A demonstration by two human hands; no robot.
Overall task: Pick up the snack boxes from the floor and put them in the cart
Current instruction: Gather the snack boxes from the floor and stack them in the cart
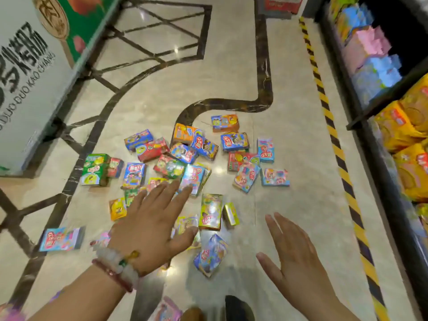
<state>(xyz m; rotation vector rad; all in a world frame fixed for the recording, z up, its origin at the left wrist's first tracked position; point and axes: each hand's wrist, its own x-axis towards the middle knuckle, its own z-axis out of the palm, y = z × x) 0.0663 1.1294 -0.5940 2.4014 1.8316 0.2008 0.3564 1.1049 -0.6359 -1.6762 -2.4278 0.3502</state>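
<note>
Several small colourful snack boxes (pixel 192 156) lie scattered on the pale marble floor (pixel 296 140) in front of me. My left hand (pixel 152 223), with bead bracelets at the wrist, reaches out flat over the near boxes with straight, spread fingers and holds nothing. It hides a few boxes beneath it. My right hand (pixel 294 256) hovers open over bare floor to the right of a blue box (pixel 210 254), empty too. A yellow-green box (pixel 211 211) lies between the two hands. No cart is in view.
A large white and green display stand (pixel 34 72) rises at the left. Store shelves (pixel 382 72) with pastel and yellow packages line the right side, behind a yellow-black hazard stripe (pixel 333 140) on the floor. A dark shoe tip (pixel 238 308) shows at the bottom edge.
</note>
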